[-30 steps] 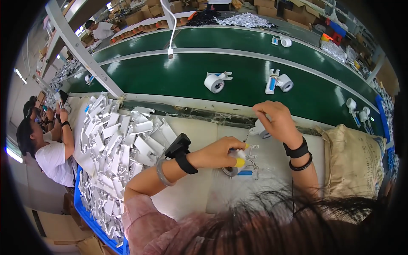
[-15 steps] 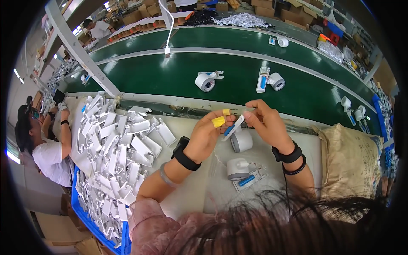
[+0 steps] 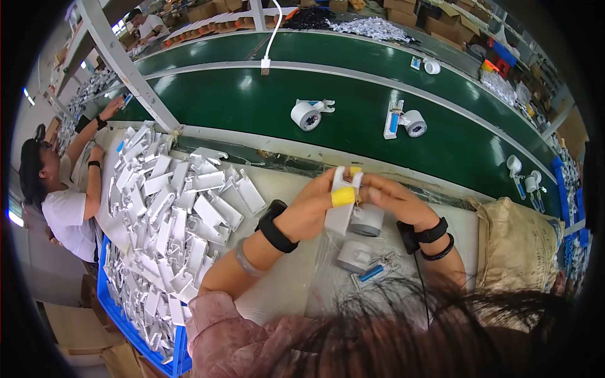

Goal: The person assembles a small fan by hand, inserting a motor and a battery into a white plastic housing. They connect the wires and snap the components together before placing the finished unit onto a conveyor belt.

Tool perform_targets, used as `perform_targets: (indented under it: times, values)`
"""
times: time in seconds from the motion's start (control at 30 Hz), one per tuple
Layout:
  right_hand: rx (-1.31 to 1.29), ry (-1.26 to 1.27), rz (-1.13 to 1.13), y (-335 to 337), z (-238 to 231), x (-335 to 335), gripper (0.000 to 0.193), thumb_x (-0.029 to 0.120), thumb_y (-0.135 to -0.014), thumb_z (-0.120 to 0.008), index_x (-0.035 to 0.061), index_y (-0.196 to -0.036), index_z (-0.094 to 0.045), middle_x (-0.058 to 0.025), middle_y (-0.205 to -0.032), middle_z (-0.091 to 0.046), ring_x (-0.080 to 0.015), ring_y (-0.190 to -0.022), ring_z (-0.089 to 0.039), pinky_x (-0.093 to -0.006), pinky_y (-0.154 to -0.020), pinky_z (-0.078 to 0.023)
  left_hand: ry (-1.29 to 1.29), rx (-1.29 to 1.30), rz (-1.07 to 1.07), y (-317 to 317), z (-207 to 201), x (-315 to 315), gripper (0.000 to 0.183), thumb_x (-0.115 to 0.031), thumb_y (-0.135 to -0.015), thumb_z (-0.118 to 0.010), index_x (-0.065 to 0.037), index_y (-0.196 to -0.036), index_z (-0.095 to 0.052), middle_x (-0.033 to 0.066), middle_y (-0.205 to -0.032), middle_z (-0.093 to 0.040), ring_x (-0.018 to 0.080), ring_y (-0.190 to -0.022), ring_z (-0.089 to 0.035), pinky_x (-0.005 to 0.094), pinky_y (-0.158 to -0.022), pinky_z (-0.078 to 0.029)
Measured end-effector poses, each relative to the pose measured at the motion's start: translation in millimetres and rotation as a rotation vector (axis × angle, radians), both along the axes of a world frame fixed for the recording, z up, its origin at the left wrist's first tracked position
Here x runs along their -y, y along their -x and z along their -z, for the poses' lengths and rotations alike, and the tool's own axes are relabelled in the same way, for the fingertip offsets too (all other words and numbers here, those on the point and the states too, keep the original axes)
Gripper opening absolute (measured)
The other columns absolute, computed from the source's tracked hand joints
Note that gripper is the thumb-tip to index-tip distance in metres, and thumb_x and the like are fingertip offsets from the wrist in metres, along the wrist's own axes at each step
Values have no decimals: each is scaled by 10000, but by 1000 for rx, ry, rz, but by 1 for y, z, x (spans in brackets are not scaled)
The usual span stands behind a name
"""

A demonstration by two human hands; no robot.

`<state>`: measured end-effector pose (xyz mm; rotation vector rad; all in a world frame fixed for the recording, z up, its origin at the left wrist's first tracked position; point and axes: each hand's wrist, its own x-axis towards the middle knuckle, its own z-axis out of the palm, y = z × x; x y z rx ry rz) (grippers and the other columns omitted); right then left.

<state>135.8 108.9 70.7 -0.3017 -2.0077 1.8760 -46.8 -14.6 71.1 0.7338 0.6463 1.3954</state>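
Between my hands is a white plastic bracket (image 3: 339,217) joined to a round white lamp-like head (image 3: 367,222) with a grey rim. My left hand (image 3: 305,213), with yellow tape on two fingers, is closed around the bracket, its smooth back now turned up. Against the bracket's other side, the fingers of my right hand (image 3: 400,205) are bent and pressed in; their tips are partly hidden. Below on the plastic-covered table lies a second round white head (image 3: 354,256), wired to a bracket with a blue cylindrical battery (image 3: 372,273).
At left, white plastic brackets (image 3: 208,211) are heaped over a blue bin (image 3: 116,286). A woven sack (image 3: 520,246) stands at right. Beyond, a green conveyor belt (image 3: 246,104) carries several similar units. A co-worker (image 3: 69,201) reaches toward the belt at far left.
The held unit has been turned, so the blue battery no longer shows and the bracket's smooth side does. My right fingers have lowered along it. The co-worker's arm has stretched toward the belt.
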Motion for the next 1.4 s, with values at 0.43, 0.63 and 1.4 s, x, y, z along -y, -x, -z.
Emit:
perform_targets:
  times: [0.43, 0.63, 1.4]
  values:
    - [153, 8, -26, 0, 0, 1, 165, 86, -879, -701, 31, -995, -599, -1, -910, -654, -49, -803, -597, -198, -729, -468, 176, -678, 43, -2, -3, -4, 785, -212, -844, -737, -18, -1433, -255, 99, -1091, -564, 130, -710, -594, 259, -546, -488]
    - [110, 259, 6, 3, -10, 5, 174, 72, -885, -680, 15, -1028, -597, -46, -895, -669, -102, -843, -645, -217, -741, -485, 93, -417, -53, 14, 9, -3, 531, -174, -918, -635, -40, -1364, -379, 67, -1019, -580, 119, -665, -586, 264, -550, -499]
    - [-125, -741, 584, 7, -12, 32, 134, -22, -835, -684, 25, -947, -628, -95, -844, -628, -154, -652, -618, -252, -561, -471, 64, -252, -120, 2, 13, -1, 280, -184, -998, -418, -67, -1250, -455, 78, -956, -604, 148, -669, -608, 310, -546, -532]
